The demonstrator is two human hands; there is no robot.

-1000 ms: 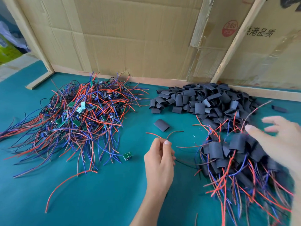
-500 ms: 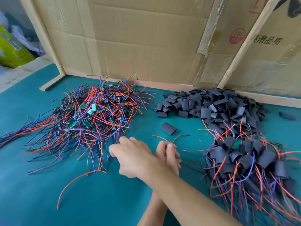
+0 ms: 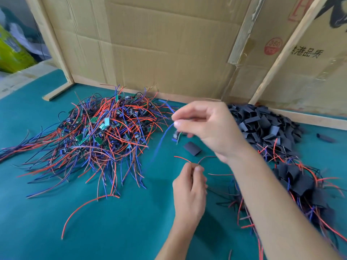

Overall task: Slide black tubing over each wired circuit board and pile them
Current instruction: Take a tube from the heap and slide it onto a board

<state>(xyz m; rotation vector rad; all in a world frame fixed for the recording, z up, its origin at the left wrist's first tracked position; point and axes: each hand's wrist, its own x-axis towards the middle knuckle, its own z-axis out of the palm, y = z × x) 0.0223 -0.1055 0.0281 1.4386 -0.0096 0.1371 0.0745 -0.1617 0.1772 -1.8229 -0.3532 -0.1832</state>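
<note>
Pinching a blue wire [image 3: 159,145], your right hand [image 3: 210,128] has risen from beside your left hand [image 3: 189,192], lifting a small wired circuit board [image 3: 175,136] above the teal table [image 3: 112,231]; your left hand still pinches thin red and dark wires [image 3: 189,160].

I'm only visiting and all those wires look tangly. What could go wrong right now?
The right hand is lifting a small board by its blue wire, so it could snag the wired board pile beside it and drag others along. The left hand pinches red and dark wire ends, which might slip.
</note>
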